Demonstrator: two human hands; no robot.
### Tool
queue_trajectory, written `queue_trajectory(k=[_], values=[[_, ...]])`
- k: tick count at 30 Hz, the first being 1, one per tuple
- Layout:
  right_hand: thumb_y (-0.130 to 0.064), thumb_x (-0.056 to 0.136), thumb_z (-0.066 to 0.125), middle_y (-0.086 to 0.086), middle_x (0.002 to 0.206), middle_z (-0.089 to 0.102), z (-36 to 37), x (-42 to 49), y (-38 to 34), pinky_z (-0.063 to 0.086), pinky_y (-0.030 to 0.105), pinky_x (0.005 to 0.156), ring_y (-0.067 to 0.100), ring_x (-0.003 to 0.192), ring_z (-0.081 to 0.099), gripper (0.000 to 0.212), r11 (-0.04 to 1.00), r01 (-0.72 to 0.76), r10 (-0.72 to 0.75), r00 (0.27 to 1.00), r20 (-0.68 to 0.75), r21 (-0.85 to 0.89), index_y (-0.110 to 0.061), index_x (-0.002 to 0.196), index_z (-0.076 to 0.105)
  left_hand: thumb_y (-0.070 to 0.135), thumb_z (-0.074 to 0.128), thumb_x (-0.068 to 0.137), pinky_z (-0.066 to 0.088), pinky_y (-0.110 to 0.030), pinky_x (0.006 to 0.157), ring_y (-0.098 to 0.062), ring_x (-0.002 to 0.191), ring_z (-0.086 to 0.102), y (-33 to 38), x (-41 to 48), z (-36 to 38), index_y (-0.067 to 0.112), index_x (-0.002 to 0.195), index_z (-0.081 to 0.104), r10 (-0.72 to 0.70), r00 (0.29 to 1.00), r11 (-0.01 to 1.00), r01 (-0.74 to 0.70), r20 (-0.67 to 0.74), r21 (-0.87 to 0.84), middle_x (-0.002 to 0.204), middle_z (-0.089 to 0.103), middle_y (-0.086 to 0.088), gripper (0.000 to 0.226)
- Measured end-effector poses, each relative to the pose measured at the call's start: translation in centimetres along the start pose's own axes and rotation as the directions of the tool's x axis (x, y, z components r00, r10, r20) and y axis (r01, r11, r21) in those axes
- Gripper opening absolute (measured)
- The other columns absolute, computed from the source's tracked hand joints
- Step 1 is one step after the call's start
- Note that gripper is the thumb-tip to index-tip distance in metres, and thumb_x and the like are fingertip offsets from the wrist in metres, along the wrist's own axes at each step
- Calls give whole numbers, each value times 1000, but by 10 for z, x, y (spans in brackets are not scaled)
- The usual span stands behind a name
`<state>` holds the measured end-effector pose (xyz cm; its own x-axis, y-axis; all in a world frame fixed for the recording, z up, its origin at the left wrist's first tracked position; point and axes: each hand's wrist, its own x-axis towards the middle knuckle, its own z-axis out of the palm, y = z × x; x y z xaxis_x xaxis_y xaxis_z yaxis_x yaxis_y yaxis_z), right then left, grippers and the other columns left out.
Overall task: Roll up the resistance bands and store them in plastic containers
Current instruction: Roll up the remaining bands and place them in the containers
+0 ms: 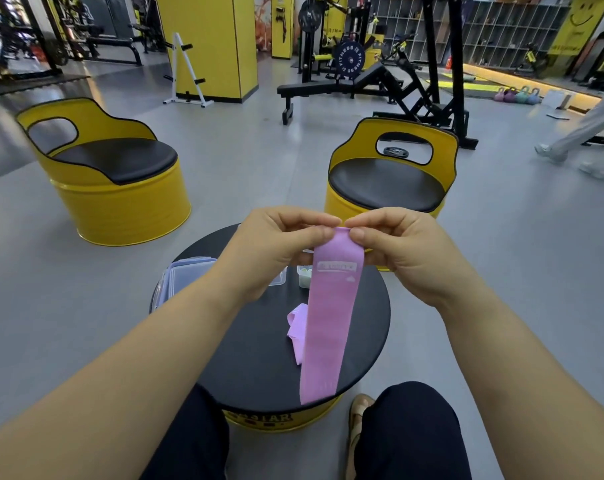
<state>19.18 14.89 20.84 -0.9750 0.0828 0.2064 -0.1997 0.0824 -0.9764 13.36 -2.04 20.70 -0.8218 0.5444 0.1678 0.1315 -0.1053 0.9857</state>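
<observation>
A purple resistance band [328,320] hangs flat and unrolled above the round black table [252,358]. My left hand [276,244] and my right hand [400,247] both pinch its top edge, thumbs and forefingers close together. A second, lighter pink band [296,329] lies crumpled on the table behind it. Clear plastic containers [184,277] with lids stand stacked at the table's left, partly hidden by my left forearm. Another small container [304,275] with pale contents sits behind the hanging band.
Two yellow barrel chairs with black seats stand beyond the table, one at the left [110,174] and one at the right [390,174]. Gym benches and racks fill the background. A person's legs [584,133] are at the far right. My knees flank the table's near edge.
</observation>
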Motion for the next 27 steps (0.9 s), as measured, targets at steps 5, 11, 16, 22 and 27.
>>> queue_trajectory(k=[5, 11, 16, 22, 27], values=[[3, 80, 64, -1, 69, 72, -1, 0, -2, 56, 22, 61, 12, 69, 69, 16, 995, 67, -66, 998, 12, -78, -12, 78, 70, -4, 59, 85, 58, -27, 64, -12, 72, 67, 3, -1, -4, 19, 68, 76, -18, 998, 999, 16, 64, 29, 75, 72, 1, 34], [6, 80, 65, -4, 68, 72, -1, -1, 0, 55, 20, 63, 11, 69, 69, 19, 977, 115, -109, 993, 47, -178, -12, 77, 70, 6, 68, 80, 57, -25, 63, -10, 72, 67, 1, -2, -2, 16, 74, 75, -59, 998, 996, 56, 37, 72, 73, 72, 2, 13], [3, 80, 68, -5, 74, 71, -1, -2, 5, 58, 28, 72, 11, 74, 66, 26, 896, 193, -174, 981, 85, -399, -23, 77, 72, 4, 68, 81, 58, -26, 68, -11, 77, 70, -4, -1, -5, 10, 88, 74, -139, 989, 980, 131, 46, 150, 79, 74, 2, 11], [-14, 75, 73, -4, 75, 71, 0, -1, 9, 58, 25, 72, 11, 77, 69, 18, 963, 109, -101, 994, 43, -246, -17, 91, 69, 6, 71, 80, 58, -30, 75, -14, 74, 69, -4, -2, -1, 13, 80, 74, -16, 999, 963, 26, -39, 267, 75, 73, -3, 8], [-35, 66, 69, 0, 82, 74, 11, -3, 17, 58, 25, 68, 15, 79, 71, 32, 982, 66, -76, 996, -52, -178, -14, 91, 71, 12, 71, 81, 55, -20, 69, -10, 72, 68, -1, -4, 3, 17, 81, 75, 139, 988, 891, -99, -60, 443, 77, 73, 3, 7]])
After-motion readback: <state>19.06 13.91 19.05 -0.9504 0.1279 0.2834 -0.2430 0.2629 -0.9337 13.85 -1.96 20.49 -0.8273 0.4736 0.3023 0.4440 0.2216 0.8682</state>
